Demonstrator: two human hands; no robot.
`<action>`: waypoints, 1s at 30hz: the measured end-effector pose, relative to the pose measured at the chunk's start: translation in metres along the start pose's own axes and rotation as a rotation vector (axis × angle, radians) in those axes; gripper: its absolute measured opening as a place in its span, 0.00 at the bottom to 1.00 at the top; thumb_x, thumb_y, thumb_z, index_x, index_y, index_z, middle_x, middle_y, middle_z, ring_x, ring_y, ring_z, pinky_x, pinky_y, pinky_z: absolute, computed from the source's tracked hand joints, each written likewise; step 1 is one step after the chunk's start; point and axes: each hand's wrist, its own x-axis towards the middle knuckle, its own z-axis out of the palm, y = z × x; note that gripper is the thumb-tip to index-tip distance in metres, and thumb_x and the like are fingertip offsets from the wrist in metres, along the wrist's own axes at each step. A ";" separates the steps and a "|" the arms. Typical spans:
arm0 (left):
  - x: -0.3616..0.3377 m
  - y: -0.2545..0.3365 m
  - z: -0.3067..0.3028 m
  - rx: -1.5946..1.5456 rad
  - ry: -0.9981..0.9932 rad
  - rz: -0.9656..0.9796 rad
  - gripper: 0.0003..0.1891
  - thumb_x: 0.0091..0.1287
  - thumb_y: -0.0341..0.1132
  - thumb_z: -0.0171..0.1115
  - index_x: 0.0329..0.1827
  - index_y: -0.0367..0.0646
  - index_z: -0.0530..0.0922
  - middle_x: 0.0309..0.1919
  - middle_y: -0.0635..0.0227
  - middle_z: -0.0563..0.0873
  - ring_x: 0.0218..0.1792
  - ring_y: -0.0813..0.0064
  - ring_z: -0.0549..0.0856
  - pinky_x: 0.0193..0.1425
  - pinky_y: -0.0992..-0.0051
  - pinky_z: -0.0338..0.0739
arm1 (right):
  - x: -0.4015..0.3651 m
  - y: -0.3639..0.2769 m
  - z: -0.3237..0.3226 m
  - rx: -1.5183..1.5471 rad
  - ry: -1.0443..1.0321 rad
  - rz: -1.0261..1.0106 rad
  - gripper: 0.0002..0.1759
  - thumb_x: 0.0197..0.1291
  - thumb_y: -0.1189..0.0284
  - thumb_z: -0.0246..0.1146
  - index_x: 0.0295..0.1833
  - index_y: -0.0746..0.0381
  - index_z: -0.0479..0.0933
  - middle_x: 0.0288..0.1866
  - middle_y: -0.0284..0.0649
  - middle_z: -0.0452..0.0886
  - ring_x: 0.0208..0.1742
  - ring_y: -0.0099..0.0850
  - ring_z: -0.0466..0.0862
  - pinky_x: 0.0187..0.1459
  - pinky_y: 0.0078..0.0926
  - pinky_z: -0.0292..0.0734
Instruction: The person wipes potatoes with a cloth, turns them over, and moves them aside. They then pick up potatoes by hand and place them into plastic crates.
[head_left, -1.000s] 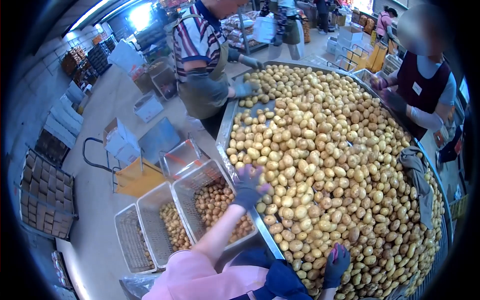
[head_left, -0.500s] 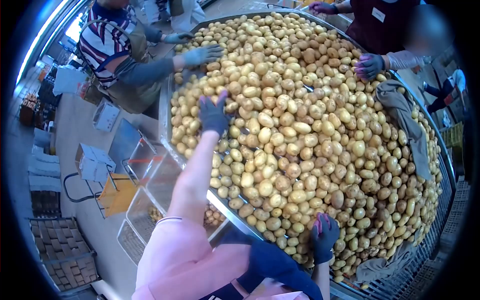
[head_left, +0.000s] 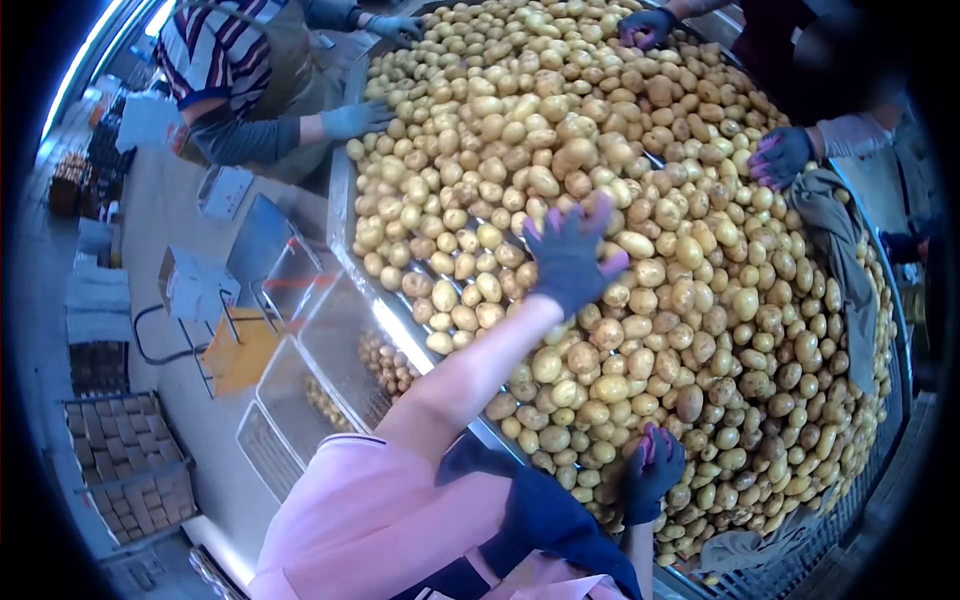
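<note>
A broad heap of yellow-brown potatoes (head_left: 700, 330) covers a metal-edged sorting table. My left hand (head_left: 572, 262), in a dark glove with purple fingertips, reaches over the middle of the heap. Its fingers are spread, palm down on the potatoes, and nothing shows in its grasp. Closer to my body, my right hand (head_left: 652, 478) wears the same kind of glove and rests at the near edge of the heap. Its fingers are curled inward; whether a potato is inside them is hidden.
Across the table, a co-worker's gloved hand (head_left: 357, 120) and another person's dark-gloved hand (head_left: 782, 158) touch potatoes. A grey cloth (head_left: 835, 245) lies along the right side. Plastic crates (head_left: 300, 400), partly filled with potatoes, stand left below the metal rim (head_left: 385, 310).
My left hand has swept right across the potatoes, and more of the slatted table surface shows on the left. My right hand has barely moved. The co-workers' hands have shifted.
</note>
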 end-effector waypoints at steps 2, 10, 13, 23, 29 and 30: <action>-0.042 0.005 0.028 0.068 0.107 0.203 0.34 0.62 0.57 0.56 0.71 0.60 0.62 0.64 0.58 0.68 0.70 0.43 0.56 0.67 0.33 0.43 | 0.000 0.003 0.002 -0.014 -0.005 -0.021 0.16 0.53 0.70 0.60 0.49 0.57 0.81 0.45 0.46 0.80 0.44 0.44 0.78 0.47 0.42 0.72; -0.080 -0.041 -0.021 0.165 0.164 0.352 0.27 0.60 0.55 0.58 0.61 0.53 0.74 0.60 0.63 0.73 0.64 0.54 0.66 0.64 0.44 0.56 | -0.003 0.000 -0.002 -0.008 -0.002 -0.027 0.17 0.55 0.70 0.60 0.51 0.57 0.80 0.46 0.47 0.80 0.46 0.45 0.78 0.48 0.41 0.73; -0.052 -0.100 -0.020 -0.089 -0.022 0.183 0.23 0.64 0.50 0.57 0.58 0.47 0.76 0.59 0.63 0.75 0.62 0.60 0.72 0.68 0.57 0.61 | -0.004 0.001 0.000 -0.024 0.003 -0.006 0.17 0.55 0.69 0.60 0.51 0.57 0.80 0.46 0.47 0.80 0.47 0.45 0.79 0.48 0.41 0.73; 0.051 -0.185 -0.030 0.268 0.170 -0.075 0.16 0.63 0.42 0.57 0.51 0.47 0.74 0.44 0.56 0.79 0.44 0.52 0.80 0.47 0.58 0.75 | -0.001 -0.002 0.000 -0.025 0.027 -0.012 0.17 0.54 0.70 0.62 0.51 0.56 0.81 0.45 0.46 0.80 0.44 0.43 0.80 0.45 0.39 0.75; 0.101 -0.171 -0.052 -0.272 0.243 -0.067 0.14 0.61 0.44 0.58 0.42 0.44 0.76 0.38 0.55 0.83 0.42 0.54 0.82 0.47 0.60 0.75 | 0.001 -0.004 0.000 -0.039 0.044 -0.013 0.15 0.54 0.71 0.62 0.49 0.56 0.81 0.44 0.45 0.79 0.43 0.42 0.80 0.44 0.39 0.74; 0.103 -0.147 -0.060 -0.204 0.280 0.057 0.14 0.62 0.44 0.57 0.44 0.45 0.77 0.40 0.55 0.83 0.43 0.54 0.82 0.48 0.60 0.76 | 0.001 -0.004 -0.001 -0.037 0.042 -0.011 0.15 0.54 0.71 0.62 0.49 0.55 0.81 0.44 0.45 0.79 0.44 0.42 0.79 0.44 0.40 0.74</action>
